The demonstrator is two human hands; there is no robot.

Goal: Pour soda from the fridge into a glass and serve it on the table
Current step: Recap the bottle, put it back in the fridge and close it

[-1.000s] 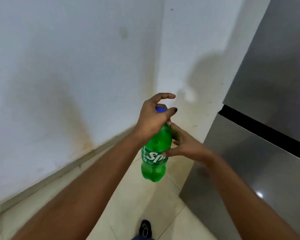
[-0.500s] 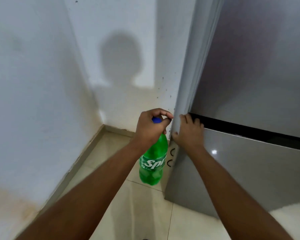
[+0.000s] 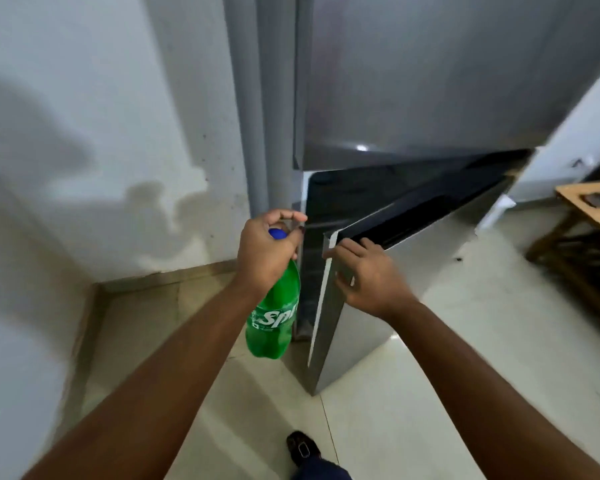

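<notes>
While the left hand [image 3: 265, 256] is gripping the green soda bottle [image 3: 274, 318] by its neck, left of the fridge [image 3: 413, 81], the right hand [image 3: 364, 275] is clasping the ajar lower door [image 3: 347, 327]; the wooden tabletop [image 3: 589, 209] is lying far right.

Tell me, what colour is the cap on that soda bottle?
Blue. The cap peeks out under the left hand in the head view.
</notes>
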